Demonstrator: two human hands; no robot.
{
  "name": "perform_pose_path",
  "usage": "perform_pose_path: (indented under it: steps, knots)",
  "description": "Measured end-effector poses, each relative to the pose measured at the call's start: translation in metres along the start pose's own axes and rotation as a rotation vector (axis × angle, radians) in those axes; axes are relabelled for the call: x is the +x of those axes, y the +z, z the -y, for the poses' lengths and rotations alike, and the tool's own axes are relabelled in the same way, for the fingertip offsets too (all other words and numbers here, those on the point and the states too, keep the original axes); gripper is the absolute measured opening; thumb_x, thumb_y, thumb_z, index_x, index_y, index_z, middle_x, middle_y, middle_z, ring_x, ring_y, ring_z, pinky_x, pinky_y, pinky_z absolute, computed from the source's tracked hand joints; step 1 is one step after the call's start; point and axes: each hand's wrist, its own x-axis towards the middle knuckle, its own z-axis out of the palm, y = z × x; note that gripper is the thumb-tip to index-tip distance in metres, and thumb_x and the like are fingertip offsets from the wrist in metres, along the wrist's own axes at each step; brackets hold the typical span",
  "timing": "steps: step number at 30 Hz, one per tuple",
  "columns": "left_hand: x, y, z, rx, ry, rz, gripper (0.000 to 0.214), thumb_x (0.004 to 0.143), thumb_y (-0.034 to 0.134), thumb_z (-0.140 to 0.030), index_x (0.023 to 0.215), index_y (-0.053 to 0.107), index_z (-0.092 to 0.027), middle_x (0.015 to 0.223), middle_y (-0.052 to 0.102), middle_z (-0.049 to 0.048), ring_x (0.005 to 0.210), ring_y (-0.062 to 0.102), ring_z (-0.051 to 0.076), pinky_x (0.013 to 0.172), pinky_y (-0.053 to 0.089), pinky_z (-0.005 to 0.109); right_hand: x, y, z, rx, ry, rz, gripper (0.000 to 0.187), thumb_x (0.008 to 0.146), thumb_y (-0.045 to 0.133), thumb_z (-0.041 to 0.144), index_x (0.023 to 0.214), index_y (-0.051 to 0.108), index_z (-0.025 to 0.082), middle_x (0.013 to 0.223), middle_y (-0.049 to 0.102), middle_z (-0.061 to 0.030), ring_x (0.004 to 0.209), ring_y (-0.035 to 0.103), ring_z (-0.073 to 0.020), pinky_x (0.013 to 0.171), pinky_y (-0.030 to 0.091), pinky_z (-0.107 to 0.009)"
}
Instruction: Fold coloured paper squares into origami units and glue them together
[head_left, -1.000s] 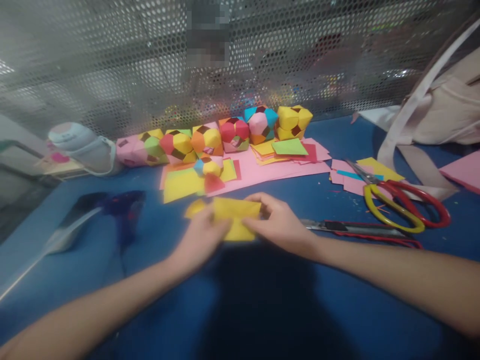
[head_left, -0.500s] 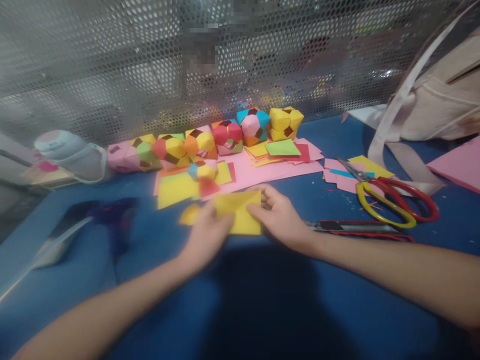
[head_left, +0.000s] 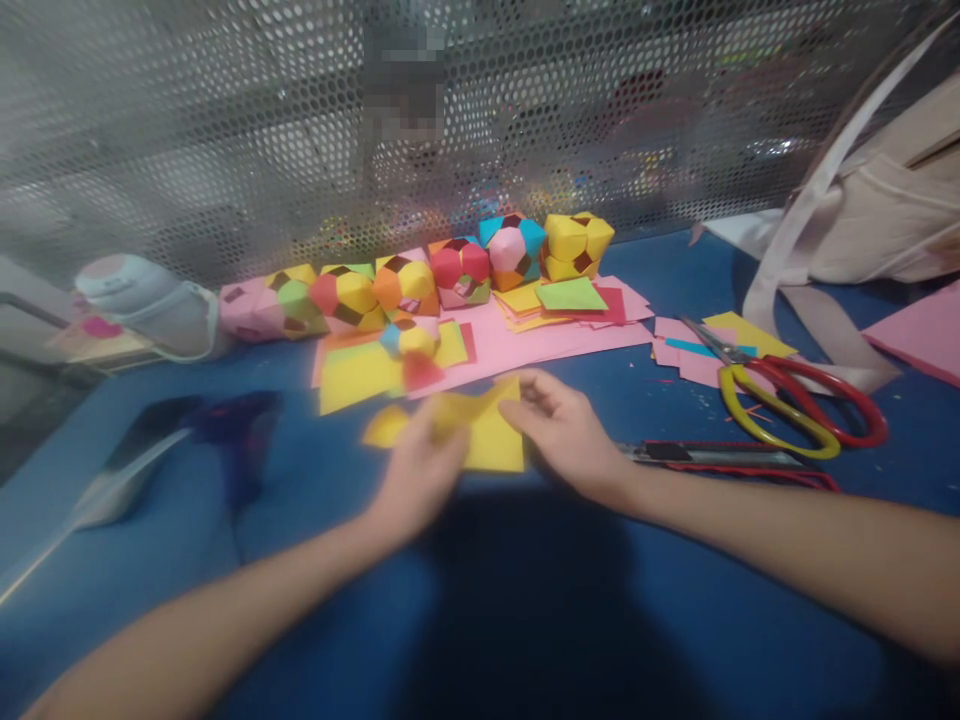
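Note:
A yellow sheet of paper (head_left: pixel 495 440) is held between my two hands, just above the blue table (head_left: pixel 330 640). My left hand (head_left: pixel 427 460) grips its left side, thumb on top. My right hand (head_left: pixel 551 420) pinches the upper right corner, where the far edge curls up. Left of my left hand lies a small folded yellow piece (head_left: pixel 386 427). Behind the hands sits a partly built paper shape (head_left: pixel 411 345) in blue, yellow, pink and red, resting on yellow sheets (head_left: pixel 352 380).
Several folded paper balls (head_left: pixel 405 285) line the perforated metal panel (head_left: pixel 300 130). Scissors (head_left: pixel 795 390) and a box cutter (head_left: pixel 705 455) lie at right, near a cloth bag (head_left: pixel 877 220). A dark glue gun (head_left: pixel 236 440) and a pale bottle (head_left: pixel 146 300) are at left.
The far edge of the yellow paper now bends and rises at my right fingers; before, it lay flatter. Both hands keep their hold. The view has shifted slightly.

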Motion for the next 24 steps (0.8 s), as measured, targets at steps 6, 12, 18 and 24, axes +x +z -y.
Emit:
perform_pose_path:
  steps: [6,12,18,24]
  knots:
    - [-0.003,-0.001,-0.007,0.067,0.052,-0.01,0.019,0.086,0.046,-0.025,0.1,0.056,-0.019,0.08,0.058,0.0001,0.067,0.051,0.012,0.063,0.044,0.025,0.001,0.0,-0.003,-0.06,-0.025,-0.05,0.024,0.076,0.06,0.028,0.098,0.058,0.018,0.085,0.063,-0.0019,0.074,0.059,-0.012,0.068,0.05,-0.026]
    - [-0.005,-0.002,-0.017,0.117,0.086,-0.014,0.021,0.089,0.042,-0.028,0.099,0.058,-0.02,0.1,0.062,0.004,0.091,0.056,0.017,0.081,0.045,0.031,0.001,-0.003,0.002,-0.088,-0.048,-0.089,0.018,0.071,0.066,0.029,0.077,0.054,0.018,0.068,0.058,0.0013,0.062,0.055,-0.0099,0.058,0.048,-0.023]
    - [-0.005,0.0,-0.019,0.146,0.186,0.045,0.015,0.088,0.044,-0.024,0.082,0.057,-0.019,0.086,0.059,0.0036,0.081,0.055,0.016,0.074,0.046,0.029,-0.004,-0.002,0.013,-0.13,-0.088,0.0,0.018,0.074,0.064,0.036,0.072,0.06,0.018,0.068,0.063,-0.0002,0.062,0.058,-0.012,0.059,0.049,-0.026]
    - [-0.006,0.003,-0.018,0.138,0.175,0.076,0.016,0.088,0.044,-0.023,0.076,0.054,-0.019,0.08,0.055,0.0014,0.073,0.051,0.013,0.066,0.043,0.026,-0.006,0.0,0.017,-0.132,-0.095,0.061,0.014,0.077,0.061,0.03,0.071,0.06,0.018,0.068,0.06,0.0008,0.063,0.056,-0.011,0.059,0.048,-0.024]
